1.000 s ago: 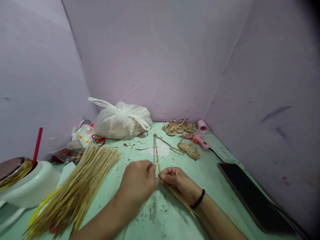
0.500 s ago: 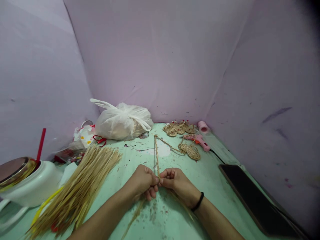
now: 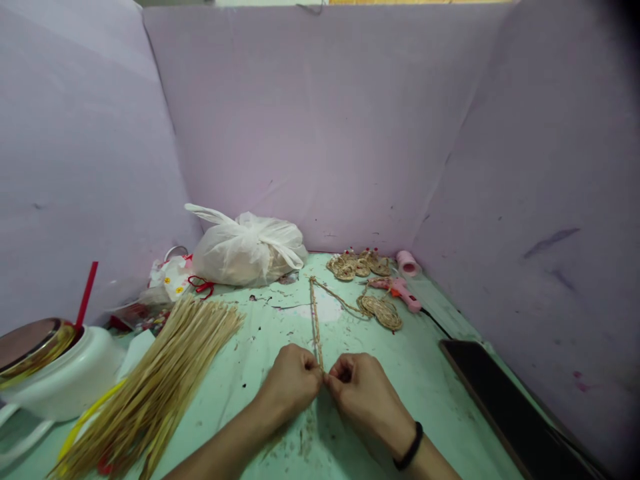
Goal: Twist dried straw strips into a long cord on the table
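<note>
A braided straw cord (image 3: 315,320) runs from a bend near the middle of the table down to my hands. Its other stretch slants right to a coiled straw piece (image 3: 381,311). My left hand (image 3: 294,377) is closed, pinching the near end of the cord. Close beside it, my right hand (image 3: 363,387) pinches the same end between thumb and fingers, with a black band on the wrist. The loose strand ends below are mostly hidden by my hands.
Left lies a bundle of dry straw (image 3: 165,380) beside a white pot (image 3: 80,373). Behind stands a knotted white plastic bag (image 3: 250,250). A pink glue gun (image 3: 397,291), finished coils (image 3: 355,265), a pink roll (image 3: 409,263) and a black phone-like slab (image 3: 500,400) are right.
The camera has tilted up, so everything sits slightly lower in view. My hands stay together at the cord's end, the left rolled more knuckles-up; the loose strands below now show less.
</note>
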`<state>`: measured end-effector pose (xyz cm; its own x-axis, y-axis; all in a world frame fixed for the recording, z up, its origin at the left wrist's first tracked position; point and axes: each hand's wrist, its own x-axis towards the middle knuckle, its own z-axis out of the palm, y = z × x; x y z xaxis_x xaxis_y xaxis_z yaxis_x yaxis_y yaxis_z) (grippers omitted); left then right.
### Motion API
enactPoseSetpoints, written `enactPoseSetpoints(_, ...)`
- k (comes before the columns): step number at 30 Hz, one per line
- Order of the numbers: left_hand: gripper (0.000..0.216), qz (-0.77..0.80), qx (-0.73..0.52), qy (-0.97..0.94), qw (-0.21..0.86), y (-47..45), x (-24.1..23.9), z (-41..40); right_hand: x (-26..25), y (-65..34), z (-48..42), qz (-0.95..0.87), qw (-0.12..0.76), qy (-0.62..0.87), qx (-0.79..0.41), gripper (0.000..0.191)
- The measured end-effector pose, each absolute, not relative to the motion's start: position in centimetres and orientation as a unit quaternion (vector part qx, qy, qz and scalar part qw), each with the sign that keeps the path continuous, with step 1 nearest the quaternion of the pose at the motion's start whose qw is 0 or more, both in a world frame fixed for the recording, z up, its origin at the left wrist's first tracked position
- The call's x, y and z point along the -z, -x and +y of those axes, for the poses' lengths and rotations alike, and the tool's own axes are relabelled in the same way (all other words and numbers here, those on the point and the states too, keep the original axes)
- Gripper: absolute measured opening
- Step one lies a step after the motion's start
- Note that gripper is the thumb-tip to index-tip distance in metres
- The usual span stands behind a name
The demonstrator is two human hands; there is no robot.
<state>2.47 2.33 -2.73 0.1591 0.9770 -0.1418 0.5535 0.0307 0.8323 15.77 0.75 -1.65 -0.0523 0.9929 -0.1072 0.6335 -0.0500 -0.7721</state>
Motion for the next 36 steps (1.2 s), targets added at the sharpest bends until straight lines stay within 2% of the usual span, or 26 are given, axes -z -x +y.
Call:
enactPoseSetpoints(2, 0.015, 0.601, -0.270, -0.620, 0.426, -2.6, 2.8, 2.3, 1.5, -15.3, 0.1, -0.638, 0.251, 0.640, -0.347, 0.013)
enactPoseSetpoints(7, 0.012, 0.580, -0.279, -0.502, 0.578, -2.6, 2.3, 2.2, 1.9, -13.9, -1.6, -0.703, 0.238, 0.612, -0.273, 0.016)
enactPoseSetpoints(10, 0.008, 0.544, -0.297, -0.482, 0.620, -2.3, 2.0, 2.3, 1.7, -14.0, -1.8, -0.717, 0.233, 0.597, -0.276, 0.015)
enactPoseSetpoints(12, 0.006, 0.539, -0.303, -0.471, 0.630, -2.1, 1.8, 2.4, 1.3, -14.7, -1.3, -0.691, 0.250, 0.613, -0.291, 0.021)
enactPoseSetpoints(14, 0.007, 0.538, -0.293, -0.467, 0.637, -2.0, 1.7, 2.5, 1.0, -15.3, -0.6, -0.645, 0.304, 0.635, -0.297, 0.031)
enactPoseSetpoints(16, 0.007, 0.528, -0.284, -0.475, 0.644, -1.9, 1.4, 2.5, 1.2, -15.6, 0.2, -0.595, 0.368, 0.631, -0.334, 0.034)
enactPoseSetpoints(19, 0.005, 0.509, -0.290, -0.482, 0.651, -1.9, 1.0, 2.4, 2.4, -15.1, 1.0, -0.513, 0.380, 0.569, -0.519, 0.028)
enactPoseSetpoints(21, 0.005, 0.516, -0.290, -0.477, 0.650, -1.8, 1.0, 2.4, 3.2, -14.5, 1.2, -0.478, 0.358, 0.544, -0.590, 0.020)
enactPoseSetpoints(26, 0.004, 0.523, -0.269, -0.528, 0.613, -1.4, 1.9, 2.7, 3.7, -14.2, 1.6, -0.519, 0.378, 0.581, -0.500, 0.010)
enactPoseSetpoints(29, 0.007, 0.519, -0.225, -0.593, 0.574, -0.8, 2.0, 2.9, 3.5, -14.3, 1.6, -0.507, 0.358, 0.592, -0.514, 0.005)
enactPoseSetpoints(36, 0.017, 0.630, -0.096, -0.653, 0.409, -0.2, -0.6, 1.8, 3.7, -13.9, 1.2, -0.499, 0.363, 0.581, -0.532, 0.003)
